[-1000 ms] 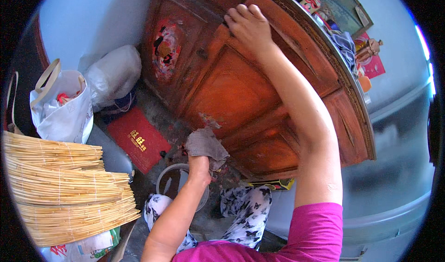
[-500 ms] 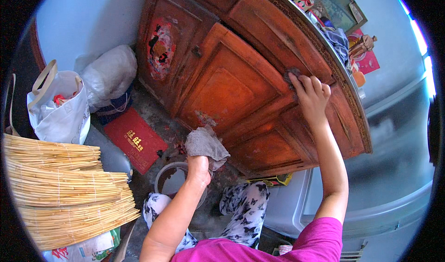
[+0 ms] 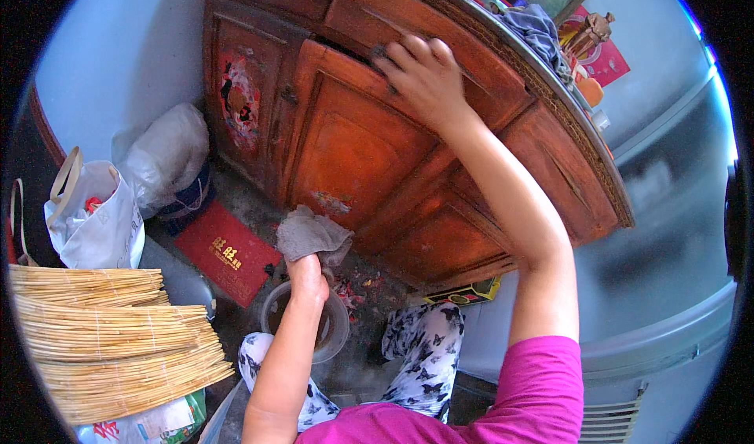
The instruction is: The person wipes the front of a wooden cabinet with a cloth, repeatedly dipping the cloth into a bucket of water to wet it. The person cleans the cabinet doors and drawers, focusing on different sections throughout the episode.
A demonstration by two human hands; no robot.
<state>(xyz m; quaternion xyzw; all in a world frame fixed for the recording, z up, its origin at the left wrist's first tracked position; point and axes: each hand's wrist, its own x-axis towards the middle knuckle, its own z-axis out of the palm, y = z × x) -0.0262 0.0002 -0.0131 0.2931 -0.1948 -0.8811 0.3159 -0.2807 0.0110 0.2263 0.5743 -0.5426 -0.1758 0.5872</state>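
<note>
A reddish-brown wooden cabinet (image 3: 361, 157) with drawers and panelled doors fills the middle of the view. My right hand (image 3: 424, 75) presses a small dark scrubbing pad (image 3: 378, 53) against the top edge of a cabinet door, just under a drawer; its fingers are closed round the pad. A grey cloth (image 3: 312, 236) is draped over my left hand (image 3: 305, 275), whose fingers it mostly hides. That hand hovers in front of the door's lower part, above a clear plastic tub (image 3: 336, 334) on the floor. Torn coloured paper residue (image 3: 239, 98) clings to the left door.
At left stand a white tote bag (image 3: 98, 224), a plastic-wrapped bundle (image 3: 169, 149) and stacked reed mats (image 3: 102, 326). A red flat box (image 3: 228, 252) lies on the floor, near paper scraps (image 3: 353, 291). A folded cloth (image 3: 538, 36) and a figurine (image 3: 589, 36) rest on the cabinet top.
My right hand has slid up and left along the door's top edge with the pad. The left hand with the grey cloth has shifted slightly left, and the view has turned a little.
</note>
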